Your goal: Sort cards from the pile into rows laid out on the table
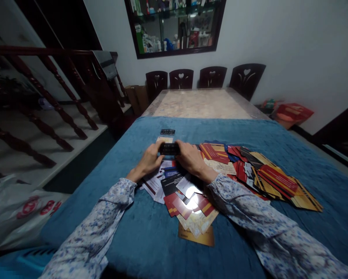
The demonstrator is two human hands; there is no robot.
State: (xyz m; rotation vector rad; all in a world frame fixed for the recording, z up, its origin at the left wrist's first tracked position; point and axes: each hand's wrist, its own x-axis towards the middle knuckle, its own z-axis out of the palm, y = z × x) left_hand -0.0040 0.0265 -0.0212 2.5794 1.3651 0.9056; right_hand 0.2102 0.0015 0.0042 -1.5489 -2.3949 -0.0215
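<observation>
Between my two hands is a black card [170, 149], perhaps a small stack of them, raised a little above the cloth. My left hand [149, 159] grips its left end, with the thumb on the near side. The right end is in the fingers of my right hand [193, 157]. Just beyond, a pale yellowish card [165, 140] lies partly hidden, and farther off a lone black card [167, 131] lies flat. Under and in front of my wrists spreads a loose pile of cards in white, black, red and gold, including a white card [188, 186] with glare and a gold card [196, 235].
A heap of red, gold and black cards [278, 180] spreads to the right. Blue cloth [127, 236] covers the near part of the table [191, 102]. Several dark chairs [213, 77] stand at the far end. A white plastic bag [19, 213] sits at the left.
</observation>
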